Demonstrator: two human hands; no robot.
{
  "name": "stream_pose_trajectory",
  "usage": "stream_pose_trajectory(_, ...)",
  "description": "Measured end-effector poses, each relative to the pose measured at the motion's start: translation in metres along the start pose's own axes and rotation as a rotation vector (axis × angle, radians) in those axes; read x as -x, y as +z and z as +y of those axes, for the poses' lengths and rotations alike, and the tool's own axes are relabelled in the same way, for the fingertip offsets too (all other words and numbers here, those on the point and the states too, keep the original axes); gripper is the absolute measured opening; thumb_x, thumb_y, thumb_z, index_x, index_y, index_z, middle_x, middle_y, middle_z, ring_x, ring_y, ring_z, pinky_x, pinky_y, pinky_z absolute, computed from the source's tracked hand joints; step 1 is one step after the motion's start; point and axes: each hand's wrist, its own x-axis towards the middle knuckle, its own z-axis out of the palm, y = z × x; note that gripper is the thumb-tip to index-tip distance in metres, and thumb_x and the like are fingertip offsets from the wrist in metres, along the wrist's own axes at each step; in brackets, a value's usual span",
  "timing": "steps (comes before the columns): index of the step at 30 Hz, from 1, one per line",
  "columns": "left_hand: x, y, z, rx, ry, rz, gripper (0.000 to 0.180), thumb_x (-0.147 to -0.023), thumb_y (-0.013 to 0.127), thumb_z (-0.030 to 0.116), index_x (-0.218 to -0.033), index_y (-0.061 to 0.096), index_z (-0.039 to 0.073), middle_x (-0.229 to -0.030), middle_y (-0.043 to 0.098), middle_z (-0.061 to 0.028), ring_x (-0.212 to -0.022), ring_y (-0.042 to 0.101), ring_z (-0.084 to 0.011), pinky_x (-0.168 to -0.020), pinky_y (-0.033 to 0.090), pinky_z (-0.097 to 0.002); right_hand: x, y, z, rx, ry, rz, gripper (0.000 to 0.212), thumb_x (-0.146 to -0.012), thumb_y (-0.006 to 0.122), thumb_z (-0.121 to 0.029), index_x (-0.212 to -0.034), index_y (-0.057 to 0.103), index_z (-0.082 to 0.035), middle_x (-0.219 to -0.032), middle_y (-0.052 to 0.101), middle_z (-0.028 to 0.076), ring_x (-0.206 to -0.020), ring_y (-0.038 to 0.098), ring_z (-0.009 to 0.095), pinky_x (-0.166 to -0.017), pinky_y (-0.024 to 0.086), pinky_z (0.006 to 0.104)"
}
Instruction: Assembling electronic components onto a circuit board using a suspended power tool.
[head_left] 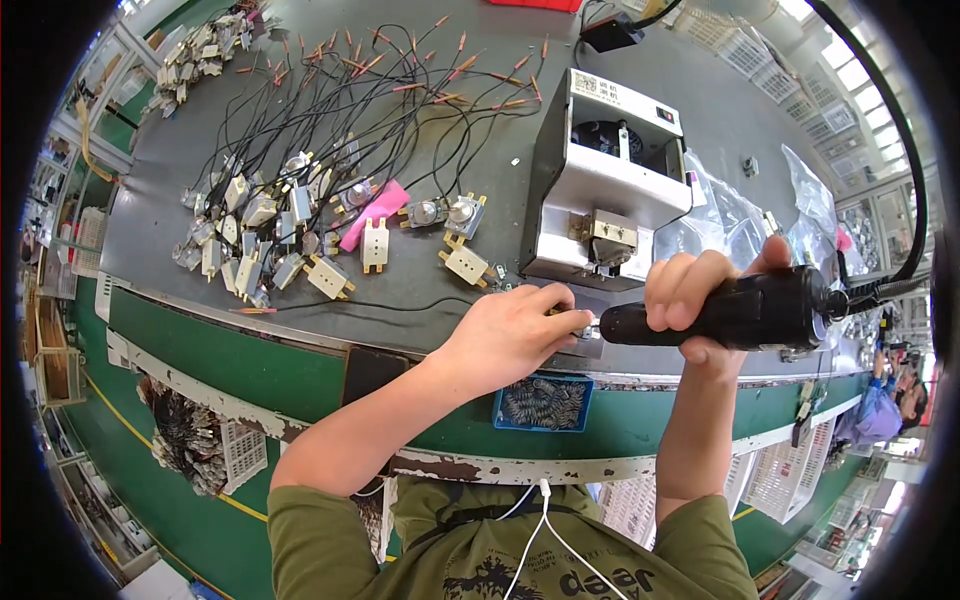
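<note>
My right hand (700,300) is wrapped round a black electric screwdriver (765,308), held level with its tip pointing left. At that tip, my left hand (515,335) pinches a small part at the table's front edge. My fingers mostly cover the part; a black wire (400,306) runs left from beside them to a copper-coloured end. Just beyond stands a metal screw feeder (612,180) with a small block at its front. Cream and grey thermostat-like parts (375,245) with metal tabs lie left of it, one beside a pink strip (372,215).
Many similar parts with black leads (265,225) are heaped on the grey table (480,110). A blue tray of small metal pieces (543,402) sits below the front edge. Clear plastic bags (720,215) lie right of the feeder. A thick black cable (915,180) arches down at right.
</note>
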Motion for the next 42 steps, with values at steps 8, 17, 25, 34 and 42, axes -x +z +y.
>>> stream_pose_trajectory(8, 0.003, 0.002, 0.002, -0.027, -0.003, 0.015, 0.023, -0.087, 0.073, 0.023, -0.109, 0.068, 0.018, -0.103, 0.061, 0.0003, -0.087, 0.065, -0.0229, -0.073, 0.055, -0.0360, 0.008, 0.070, -0.018, 0.449, 0.105, 0.583, 0.106, -0.091, 0.061, 0.009, -0.156, -0.017, -0.023, -0.109, 0.063, 0.017, -0.085, 0.070, 0.021, -0.077, 0.060, 0.0364)
stream_pose_trajectory(17, 0.000, 0.000, -0.004, -0.017, 0.033, 0.012, 0.025, -0.087, 0.072, 0.021, -0.111, 0.068, 0.016, -0.102, 0.060, -0.0008, -0.087, 0.065, -0.0235, -0.074, 0.055, -0.0360, 0.014, 0.052, -0.025, 0.434, 0.131, 0.256, 0.104, -0.090, 0.074, -0.008, -0.160, 0.002, -0.035, -0.089, 0.060, 0.012, -0.065, 0.061, 0.019, -0.060, 0.053, 0.0321)
stream_pose_trajectory(25, 0.000, 0.000, -0.005, -0.011, 0.072, 0.012, 0.025, -0.087, 0.072, 0.021, -0.111, 0.067, 0.015, -0.101, 0.060, -0.0018, -0.088, 0.065, -0.0245, -0.073, 0.054, -0.0368, 0.012, 0.044, -0.013, 0.244, 0.043, 0.417, 0.112, -0.078, 0.080, 0.005, -0.159, 0.006, -0.020, -0.086, 0.067, 0.016, -0.063, 0.063, 0.017, -0.059, 0.054, 0.0280)
stream_pose_trajectory(34, 0.001, -0.001, -0.004, -0.028, 0.072, -0.001, 0.027, -0.085, 0.074, 0.020, -0.111, 0.069, 0.017, -0.104, 0.063, -0.0008, -0.088, 0.065, -0.0251, -0.076, 0.054, -0.0374, 0.010, 0.049, -0.015, 0.317, 0.099, 0.381, 0.113, -0.080, 0.076, 0.006, -0.158, -0.002, -0.016, -0.086, 0.067, 0.015, -0.067, 0.065, 0.017, -0.063, 0.054, 0.0292)
stream_pose_trajectory(42, 0.001, 0.003, -0.003, -0.013, 0.072, 0.029, 0.025, -0.084, 0.074, 0.019, -0.109, 0.068, 0.014, -0.103, 0.063, -0.0016, -0.087, 0.065, -0.0256, -0.076, 0.053, -0.0377, 0.011, 0.059, -0.020, 0.415, 0.142, 0.450, 0.108, -0.081, 0.074, 0.006, -0.155, 0.000, -0.017, -0.091, 0.069, 0.016, -0.063, 0.064, 0.016, -0.060, 0.056, 0.0279)
